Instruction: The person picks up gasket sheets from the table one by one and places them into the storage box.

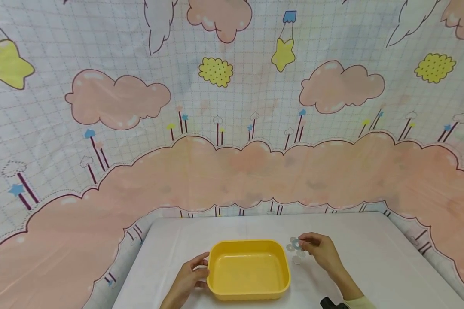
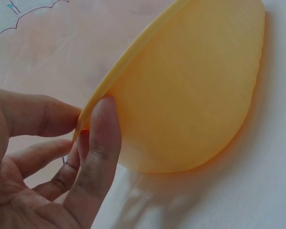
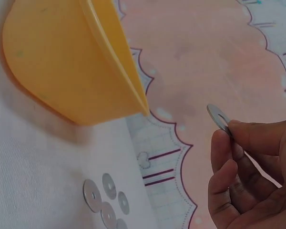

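A yellow rectangular plastic tray [image 1: 249, 296] stands on the white table with nothing inside it. At its left side my left hand [image 1: 186, 275] pinches the rim; the left wrist view shows the thumb [image 2: 105, 129] against the outer wall [image 2: 190, 95] and fingers at the rim's edge. To the right of the tray, my right hand [image 1: 325, 253] holds a flat metal washer [image 3: 216, 117] between thumb and fingertips, raised above the table. Beneath it several more washers [image 3: 91, 195] lie flat in a loose group beside the tray, partly cut off in the right wrist view.
The table's white cloth [image 1: 170, 240] surrounds the tray. Behind and at the sides hangs a curtain [image 1: 232, 171] printed with clouds and stars. A black object [image 1: 332, 303] shows at the right sleeve [image 1: 359, 303].
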### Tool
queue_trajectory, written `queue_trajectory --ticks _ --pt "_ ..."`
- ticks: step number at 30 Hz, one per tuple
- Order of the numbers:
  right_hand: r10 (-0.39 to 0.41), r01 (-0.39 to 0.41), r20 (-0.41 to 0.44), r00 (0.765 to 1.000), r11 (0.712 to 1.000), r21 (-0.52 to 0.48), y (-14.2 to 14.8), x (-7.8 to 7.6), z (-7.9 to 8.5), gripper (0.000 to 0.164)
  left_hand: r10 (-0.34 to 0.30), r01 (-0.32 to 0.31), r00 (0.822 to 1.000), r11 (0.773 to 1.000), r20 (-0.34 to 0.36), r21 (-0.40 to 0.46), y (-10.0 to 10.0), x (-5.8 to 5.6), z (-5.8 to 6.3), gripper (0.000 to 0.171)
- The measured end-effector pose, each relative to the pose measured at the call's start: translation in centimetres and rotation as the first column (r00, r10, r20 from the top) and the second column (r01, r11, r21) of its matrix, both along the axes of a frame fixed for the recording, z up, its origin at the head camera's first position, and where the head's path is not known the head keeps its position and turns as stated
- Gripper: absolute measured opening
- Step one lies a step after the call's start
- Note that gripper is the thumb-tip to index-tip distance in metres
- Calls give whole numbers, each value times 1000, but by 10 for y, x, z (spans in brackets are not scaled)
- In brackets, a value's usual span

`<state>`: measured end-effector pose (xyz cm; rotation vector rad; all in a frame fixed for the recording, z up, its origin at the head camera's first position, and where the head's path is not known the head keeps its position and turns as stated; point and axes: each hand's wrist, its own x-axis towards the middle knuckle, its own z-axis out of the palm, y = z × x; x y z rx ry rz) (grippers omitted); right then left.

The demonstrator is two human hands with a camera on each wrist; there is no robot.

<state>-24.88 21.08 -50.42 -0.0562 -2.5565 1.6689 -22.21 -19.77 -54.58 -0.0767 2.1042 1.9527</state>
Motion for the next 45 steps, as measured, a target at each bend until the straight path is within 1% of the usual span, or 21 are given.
queue_trajectory --ticks 6,12,16,19,22,28,31,39,45 --pt "15 -15 -15 1000 1000 0 -2 0 1 21 2 -2 1000 1000 -3 17 -2 2 -1 67" --pt "-9 9 16 1000 1000 12 1 2 -4 21 -6 6 1000 1000 1 29 -1 5 -2 67" --pt "-1 1 10 1000 1000 -11 -3 2 -4 22 -10 10 1000 999 0 36 -1 7 -2 66" --pt "12 -11 0 1000 999 -43 -9 0 -1 23 -9 9 1000 1000 0 28 -2 7 -2 66" --pt "10 -10 -1 1000 997 -74 -18 -1 3 21 -14 14 1000 1000 -5 12 -3 6 -2 66" --pt "70 -68 4 998 987 -147 -42 -4 13 21 -5 5 1000 1000 -14 -5 -5 2 -2 66" --pt "84 -81 12 996 981 -174 -55 -5 16 20 -1 1 1000 1000 -16 -2 -4 2 -2 66" --pt "100 -94 20 995 976 -195 -75 -6 19 18 1 -1 1000 1000 -17 23 0 2 -1 65" --pt "149 -141 16 989 963 -231 -82 -6 20 19 8 -8 1000 1000 -15 7 0 5 1 67"
